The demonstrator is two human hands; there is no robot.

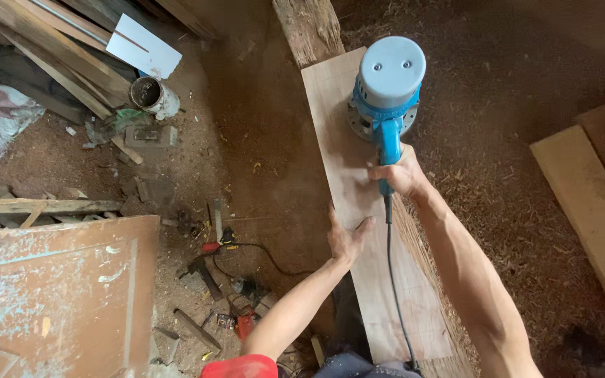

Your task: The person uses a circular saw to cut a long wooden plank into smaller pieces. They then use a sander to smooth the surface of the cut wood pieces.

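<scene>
Gripping the blue handle of a power sander [386, 91], the right hand [399, 173] has its fingers clenched around the grip, at the near end of the tool. The sander sits flat on a long pale wooden board [369, 224], toward the board's far end, its grey domed cap facing up and its round base touching the wood. From the right hand's fingers the body of the tool lies straight ahead, away from the person, and the board's long axis runs the same way, from just in front of the person out toward a rough dark beam [308, 28] that the board's far end meets. The black power cord [393, 280] trails back from the handle along the board toward the person.

The left hand [346, 236] lies flat on the board's left edge, nearer the person than the sander, with fingers spread and released, holding nothing, only pressing on the wood. Of the two, the right hand is the nearer to the sander; the left is just behind it and to the left.

Left of the board, on the sawdust-covered ground, a round tin can [147, 93] stands open; what it holds is too dark to tell. Nearer the person lie a hammer [203, 274] and small scattered tools. A worn reddish panel [57, 294] lies farther left, and another pale plank [589, 210] lies well to the right of the board.
</scene>
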